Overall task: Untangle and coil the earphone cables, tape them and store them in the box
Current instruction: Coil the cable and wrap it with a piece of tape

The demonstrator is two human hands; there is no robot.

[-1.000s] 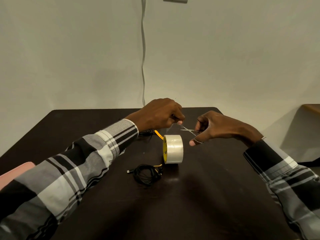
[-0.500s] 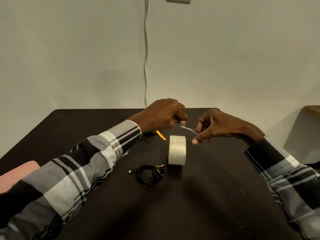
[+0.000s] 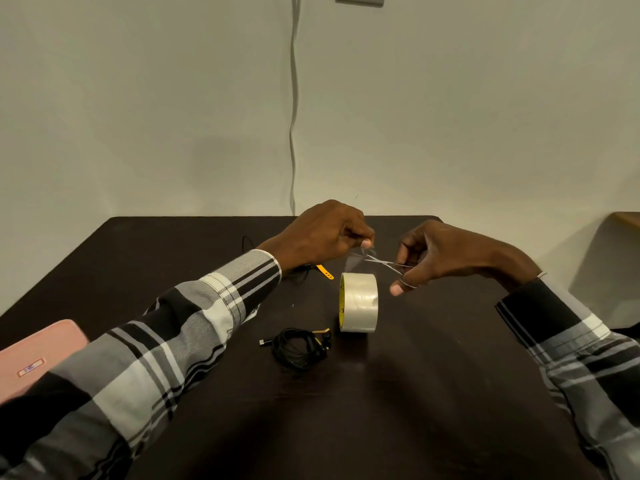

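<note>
Left hand is up above the counter, fingers pinched on the free end of a clear strip drawn off the tape roll. The roll stands on edge right below. Right hand is curled through the loops of small scissors, blades slightly parted with the tips at the strip's edge.

This looks like the cutting step, and tension is what matters: pull the strip taut and straight up from the roll so the blades bite cleanly instead of folding the film onto itself. Cut square across, near the roll, and keep the pinch on the very end so little adhesive is spoiled. The roll is unheld, so a hard tug could tip or roll it.

The coiled earphones wait on the counter, near the roll on the near side, not yet taped as far as I can judge. The pink box sits at far left, lid closed.
</note>
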